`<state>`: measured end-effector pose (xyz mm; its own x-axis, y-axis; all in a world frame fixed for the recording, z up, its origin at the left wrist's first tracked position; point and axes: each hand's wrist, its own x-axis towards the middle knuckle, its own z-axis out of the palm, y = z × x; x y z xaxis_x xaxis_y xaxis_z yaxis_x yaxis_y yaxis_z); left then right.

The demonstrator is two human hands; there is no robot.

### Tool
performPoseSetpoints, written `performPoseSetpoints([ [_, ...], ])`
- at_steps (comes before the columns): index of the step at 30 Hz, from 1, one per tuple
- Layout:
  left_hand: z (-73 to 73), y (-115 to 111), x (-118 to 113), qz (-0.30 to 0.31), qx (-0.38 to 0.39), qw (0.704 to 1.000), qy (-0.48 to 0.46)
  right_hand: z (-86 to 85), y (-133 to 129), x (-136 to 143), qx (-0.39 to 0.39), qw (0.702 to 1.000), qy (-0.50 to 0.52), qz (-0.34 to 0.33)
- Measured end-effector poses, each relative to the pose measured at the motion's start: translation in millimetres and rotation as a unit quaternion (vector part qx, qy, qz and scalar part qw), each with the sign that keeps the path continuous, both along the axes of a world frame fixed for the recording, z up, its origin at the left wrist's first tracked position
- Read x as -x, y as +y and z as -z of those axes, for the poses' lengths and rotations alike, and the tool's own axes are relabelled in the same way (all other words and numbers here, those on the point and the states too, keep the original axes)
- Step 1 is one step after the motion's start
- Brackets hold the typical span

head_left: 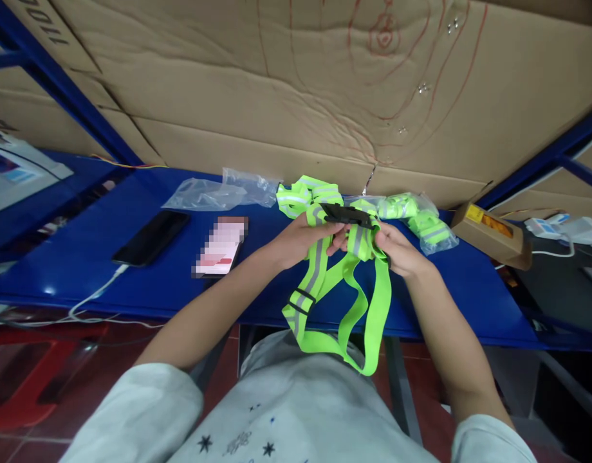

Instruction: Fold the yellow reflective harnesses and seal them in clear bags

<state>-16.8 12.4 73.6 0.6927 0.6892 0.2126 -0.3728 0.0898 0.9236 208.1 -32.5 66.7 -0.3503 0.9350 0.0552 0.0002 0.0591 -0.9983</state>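
Neon green reflective straps (316, 263) with grey stripes are held up over the front of the blue table, their loops hanging towards my lap. My left hand (298, 241) grips them near one end of a black buckle (347, 215), with its thumb by the buckle. My right hand (397, 249) is closed on the bunched strap at the buckle's other end. A black slider (302, 301) sits on the hanging left part. Behind my hands lie a green folded strap bundle (296, 198) and more green straps in clear bags (428, 225).
On the blue table (146, 283) lie a black phone (151, 239) with a white cable, a lit phone (222, 247) and clear plastic bags (206, 195). A cardboard box (491, 235) stands right. Cardboard panels (219, 83) rise behind.
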Motion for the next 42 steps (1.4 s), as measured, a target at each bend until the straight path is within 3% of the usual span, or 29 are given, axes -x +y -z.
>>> performPoseSetpoints([
  [5, 13.6, -4.2, -7.2, -0.025, -0.009, 1.0, -0.001, 3.2, 2.5, 7.6, 0.091, 0.99, 0.1, 0.026],
  [12, 23.0, -7.8, -10.3, 0.012, -0.016, 1.0, 0.007, 7.0, 1.7, 0.2, 0.112, 0.987, 0.113, 0.005],
  [16, 28.0, -7.1, -12.6, 0.003, -0.033, 0.997, 0.064, 8.9, -2.4, 1.1, 0.035, 0.993, 0.064, 0.098],
  [21, 34.1, -3.8, -13.5, -0.072, -0.116, 0.986, 0.095, 14.8, -4.9, 13.7, -0.064, 0.982, 0.008, 0.178],
  [24, 36.7, -5.7, -15.5, -0.094, -0.124, 0.985, 0.069, 16.1, -1.8, 28.9, -0.157, 0.958, -0.063, 0.233],
  [26, 36.3, -7.8, -16.4, -0.104, -0.102, 0.988, 0.049, 14.1, 4.1, 37.5, -0.25, 0.922, -0.146, 0.259],
  [29, 31.6, -8.8, -15.0, -0.151, -0.069, 0.986, 0.021, 4.6, 15.5, 41.8, -0.372, 0.86, -0.248, 0.248],
  [31, 27.5, -7.3, -12.8, -0.193, -0.053, 0.98, 0.01, -8.2, 20.1, 39.4, -0.408, 0.837, -0.289, 0.222],
  [34, 24.6, -3.2, -10.0, -0.205, -0.052, 0.977, 0.007, -37.4, 18.3, 34.6, -0.422, 0.821, -0.343, 0.174],
  [37, 27.6, 0.9, -8.4, -0.2, -0.076, 0.977, 0.018, -66.5, 10.5, 37.6, -0.411, 0.813, -0.407, 0.064],
  [39, 30.6, 3.7, -6.6, -0.206, -0.081, 0.975, 0.028, -77.8, 5.3, 45.2, -0.395, 0.805, -0.443, 0.012],
  [42, 30.8, 8.3, 0.0, -0.199, -0.087, 0.975, 0.038, -81.8, -1.2, 59.1, -0.383, 0.776, -0.502, 0.019],
])
